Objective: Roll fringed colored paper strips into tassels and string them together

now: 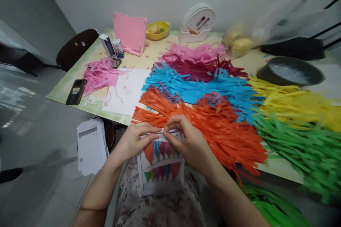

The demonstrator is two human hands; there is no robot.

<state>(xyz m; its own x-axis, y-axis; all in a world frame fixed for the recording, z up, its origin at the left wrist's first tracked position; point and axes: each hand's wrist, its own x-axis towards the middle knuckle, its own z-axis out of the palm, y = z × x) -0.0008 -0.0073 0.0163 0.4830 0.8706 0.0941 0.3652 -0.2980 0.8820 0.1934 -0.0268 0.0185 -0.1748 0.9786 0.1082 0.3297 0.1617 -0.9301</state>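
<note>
A white packet printed with colourful tassel garlands lies over the lap at the table's front edge. My left hand pinches its top edge on the left. Close beside it, my right hand pinches the same top edge, thumb and fingers nearly meeting those of the left. Just beyond the hands, orange fringed paper spreads on the table. Behind it lie blue fringed paper, dark red fringe and pink fringe.
Yellow fringe and green fringe lie at the right, near a dark bowl. At the left are a phone, more pink fringe, cartons and a pink tablet case. White packets rest on a stool.
</note>
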